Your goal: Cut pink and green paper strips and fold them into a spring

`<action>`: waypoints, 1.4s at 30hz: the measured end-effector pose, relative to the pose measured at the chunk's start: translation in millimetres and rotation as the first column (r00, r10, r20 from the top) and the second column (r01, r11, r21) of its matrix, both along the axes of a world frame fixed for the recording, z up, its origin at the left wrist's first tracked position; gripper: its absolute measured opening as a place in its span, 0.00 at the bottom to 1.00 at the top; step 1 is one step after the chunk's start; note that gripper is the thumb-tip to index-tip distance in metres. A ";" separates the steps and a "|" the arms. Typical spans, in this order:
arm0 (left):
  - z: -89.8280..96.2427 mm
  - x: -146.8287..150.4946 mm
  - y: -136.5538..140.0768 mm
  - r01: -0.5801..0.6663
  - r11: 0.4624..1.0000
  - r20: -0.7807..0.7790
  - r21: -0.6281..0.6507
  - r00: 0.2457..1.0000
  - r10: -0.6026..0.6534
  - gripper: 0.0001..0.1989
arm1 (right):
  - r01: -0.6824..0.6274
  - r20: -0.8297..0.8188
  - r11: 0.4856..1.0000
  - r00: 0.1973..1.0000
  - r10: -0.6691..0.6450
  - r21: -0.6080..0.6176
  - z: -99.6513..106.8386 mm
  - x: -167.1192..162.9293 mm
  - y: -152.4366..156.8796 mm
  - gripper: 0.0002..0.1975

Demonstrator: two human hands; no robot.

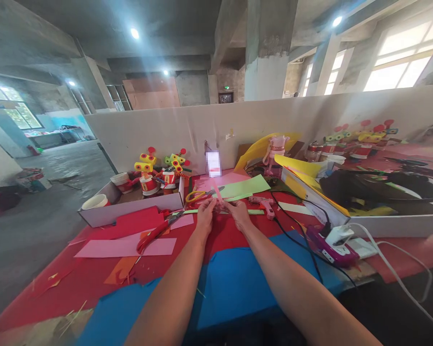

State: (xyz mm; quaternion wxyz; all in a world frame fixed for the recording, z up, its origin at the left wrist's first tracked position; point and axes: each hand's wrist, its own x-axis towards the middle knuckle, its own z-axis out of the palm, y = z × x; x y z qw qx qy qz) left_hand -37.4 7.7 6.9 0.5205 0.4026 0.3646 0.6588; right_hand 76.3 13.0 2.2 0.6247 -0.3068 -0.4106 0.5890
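Note:
My left hand and my right hand meet over the red table cover, fingertips pinched close together. Between them a narrow pink paper strip stands up, its lower end at the fingers of both hands. Just behind my hands lies green paper, with a thin green strip passing behind the fingers. Yellow-handled scissors rest beyond my left hand. To the right of my right hand is a pink glue gun with a black cord.
Red-handled scissors lie on pink paper at left. A box holds paper-cup figures. At right are a purple power strip with cables and a box holding black cloth. A phone stands before the partition.

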 end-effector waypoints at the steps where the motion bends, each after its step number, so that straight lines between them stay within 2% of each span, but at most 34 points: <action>1: 0.4 0.6 -0.4 0.019 1.000 -0.013 -0.009 1.000 -0.019 0.17 | 0.010 -0.018 1.000 1.000 -0.010 0.005 -0.2 -0.1 0.4 0.16; 7: -2.5 2.0 1.4 0.047 0.999 -0.113 -0.009 0.992 -0.048 0.17 | -0.043 -0.029 0.999 0.999 0.043 0.022 -0.5 -0.4 -0.6 0.17; 12: -3.3 0.7 2.5 0.034 0.999 -0.103 -0.010 0.994 -0.034 0.17 | -0.057 -0.038 0.997 0.998 0.058 0.043 0.4 0.4 -2.0 0.16; 22: -6.7 0.2 4.9 0.002 1.000 -0.101 -0.010 0.995 -0.003 0.16 | 0.025 0.014 1.000 1.000 -0.025 0.020 -2.0 -1.3 0.7 0.14; 25: -4.7 0.1 3.7 -0.005 1.000 -0.093 -0.009 0.996 0.004 0.16 | -0.024 -0.028 0.999 0.999 0.025 0.030 -0.5 -0.5 -0.2 0.13; 30: 0.9 0.9 -0.3 -0.005 1.000 -0.100 -0.007 0.995 0.004 0.16 | -0.121 -0.146 0.992 0.982 0.117 -0.021 -2.6 3.7 2.5 0.15; 36: 3.0 2.5 -2.9 0.012 1.000 -0.104 -0.021 0.994 -0.014 0.18 | -0.147 -0.127 0.988 0.982 0.140 -0.043 -4.3 5.1 4.2 0.20; 42: 0.3 1.1 -1.2 0.000 1.000 -0.112 -0.015 0.994 -0.001 0.18 | -0.142 -0.102 0.988 0.985 0.136 -0.056 -2.8 6.4 1.0 0.19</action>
